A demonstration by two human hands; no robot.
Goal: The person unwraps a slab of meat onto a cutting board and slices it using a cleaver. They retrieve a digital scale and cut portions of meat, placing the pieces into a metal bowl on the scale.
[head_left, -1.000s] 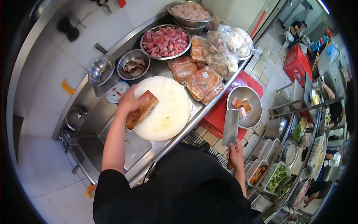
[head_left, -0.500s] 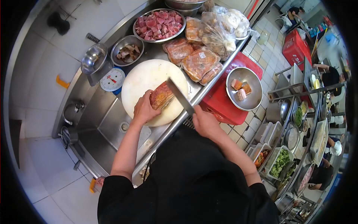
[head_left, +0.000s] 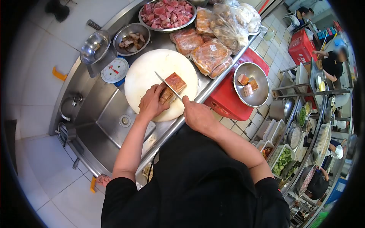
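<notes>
A browned slab of pork belly (head_left: 176,81) lies on the round white cutting board (head_left: 144,68). My left hand (head_left: 152,103) is closed on its near left end, fingers bent over the top. In my right hand (head_left: 199,117) is a knife (head_left: 168,84), gripped by its handle at the board's near edge. Its blade crosses the meat just right of my left fingertips, seen nearly edge-on. How deep the blade sits in the meat I cannot tell.
Beyond the board are a bowl of diced raw meat (head_left: 167,15), a bowl of scraps (head_left: 132,39), a dial scale (head_left: 114,70) and bagged meat (head_left: 209,53). A metal bowl with several pork cubes (head_left: 251,84) stands on a red box (head_left: 224,100) at right. The sink (head_left: 110,117) lies left.
The knife has moved left, from the slab's far right end to across its middle, and its blade has turned more upright. My left hand still grips the meat.
</notes>
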